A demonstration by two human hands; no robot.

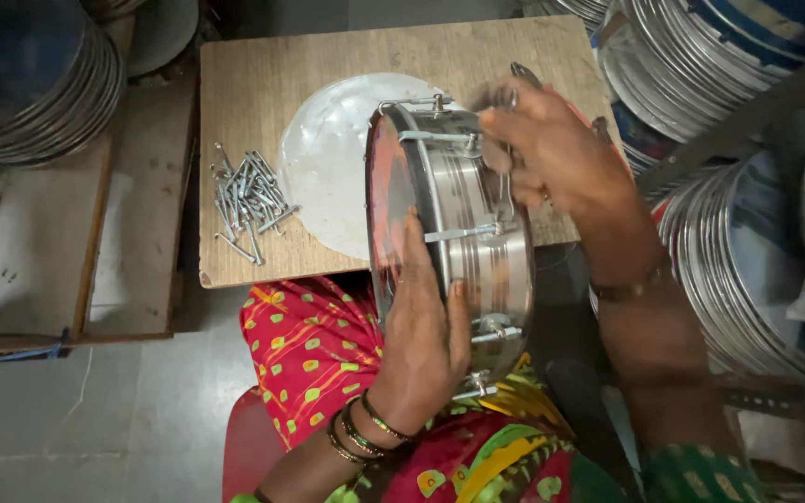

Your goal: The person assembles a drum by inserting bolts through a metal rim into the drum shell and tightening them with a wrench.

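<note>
I am gripping the drum (463, 233) on edge at the board's (253, 84) near edge with my left hand (421, 345), steadying it while my right hand (538, 140) is clenching a tool (525, 74) at a rim hook.

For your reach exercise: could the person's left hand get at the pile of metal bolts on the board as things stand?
Probably not right away: the left hand is pressed against the metal drum, steadying it on edge. The bolts lie uncovered on the wooden board, so the way opens only once that hand lets go.

A small drum-making workshop is shown: stacked metal drum shells (757, 251) and rims (39, 93) are crowded around a low plywood worktable (263, 74), on which a heap of tension hooks (249, 200) is laid.
</note>
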